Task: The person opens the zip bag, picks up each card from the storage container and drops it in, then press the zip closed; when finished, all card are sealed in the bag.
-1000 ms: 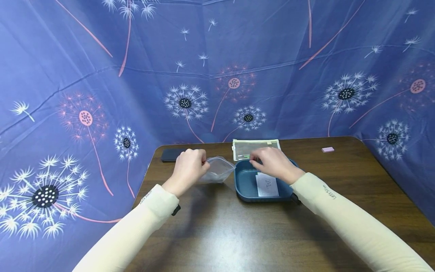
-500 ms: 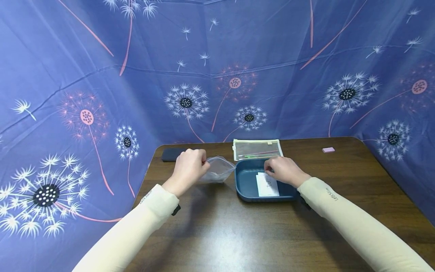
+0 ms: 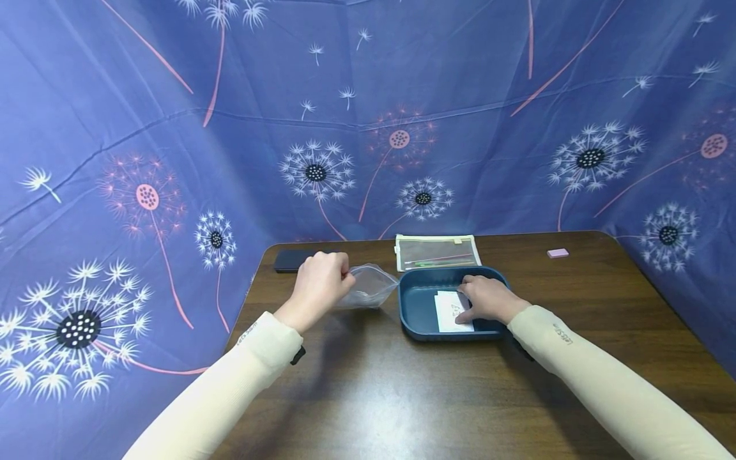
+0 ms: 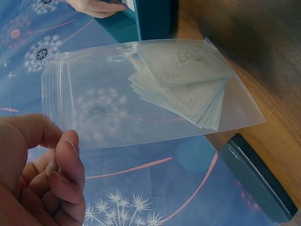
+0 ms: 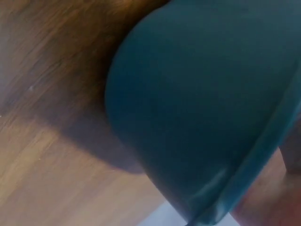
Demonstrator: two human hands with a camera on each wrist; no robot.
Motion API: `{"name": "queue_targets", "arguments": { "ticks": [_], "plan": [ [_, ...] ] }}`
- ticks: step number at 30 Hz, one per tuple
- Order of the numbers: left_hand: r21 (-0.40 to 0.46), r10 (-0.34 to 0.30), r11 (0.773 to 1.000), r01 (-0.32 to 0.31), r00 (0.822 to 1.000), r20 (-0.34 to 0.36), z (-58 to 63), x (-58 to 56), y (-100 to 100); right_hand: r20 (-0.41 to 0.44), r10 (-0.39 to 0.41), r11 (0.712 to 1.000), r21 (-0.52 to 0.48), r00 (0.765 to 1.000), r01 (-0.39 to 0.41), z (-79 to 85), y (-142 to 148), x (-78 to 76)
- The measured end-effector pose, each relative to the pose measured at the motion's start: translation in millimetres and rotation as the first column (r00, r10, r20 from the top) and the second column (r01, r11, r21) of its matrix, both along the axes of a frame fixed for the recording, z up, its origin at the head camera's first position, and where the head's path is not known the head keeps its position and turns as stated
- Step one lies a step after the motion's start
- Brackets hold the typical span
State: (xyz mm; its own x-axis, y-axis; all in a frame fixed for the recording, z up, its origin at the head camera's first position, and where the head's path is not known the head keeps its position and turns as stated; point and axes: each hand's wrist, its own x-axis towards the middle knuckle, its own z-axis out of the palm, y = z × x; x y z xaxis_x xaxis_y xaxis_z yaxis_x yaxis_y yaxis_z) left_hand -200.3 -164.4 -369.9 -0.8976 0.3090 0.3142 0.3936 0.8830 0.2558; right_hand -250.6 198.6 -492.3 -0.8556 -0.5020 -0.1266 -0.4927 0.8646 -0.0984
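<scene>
My left hand point(image 3: 321, 281) pinches the top corner of a clear zip bag point(image 3: 370, 289) between thumb and fingers, holding it up over the table. In the left wrist view several whitish paper cards point(image 4: 188, 84) with faint drawings lie fanned at the bottom of the bag. To its right stands a dark teal tray point(image 3: 415, 313), with white cards point(image 3: 448, 306) stacked on its floor. My right hand point(image 3: 489, 299) reaches into the tray, thumb and fingers spread apart over the right edge of the cards. The tray's wall hides most of that hand in the right wrist view.
Behind the tray lies a mesh zip pouch point(image 3: 437, 250) holding thin coloured sticks. A dark oblong case point(image 3: 290, 260) sits at the back left, partly behind the left hand. On the right is a small pink block point(image 3: 558, 253). A dandelion-print cloth point(image 3: 483, 128) hangs behind the brown table point(image 3: 368, 383).
My right hand has moved from above the tray's back rim, rightward and down onto the cards, and its fingers have spread. My left hand and the bag have stayed put.
</scene>
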Motion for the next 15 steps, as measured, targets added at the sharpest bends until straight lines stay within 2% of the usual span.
{"name": "queue_targets", "arguments": {
  "ticks": [7, 15],
  "plan": [
    [-0.004, 0.008, 1.000, -0.008, 1.000, 0.010, -1.1, -1.6, 0.5, -0.006, 0.013, 1.000, 0.016, 1.000, -0.013, -2.9, 1.1, -0.8],
    [-0.008, 0.004, 1.000, -0.004, 1.000, 0.002, -4.2, -1.7, -0.8, -0.018, 0.002, 1.000, -0.017, 1.000, -0.002, -7.1, 4.0, -1.3]
  ]
}}
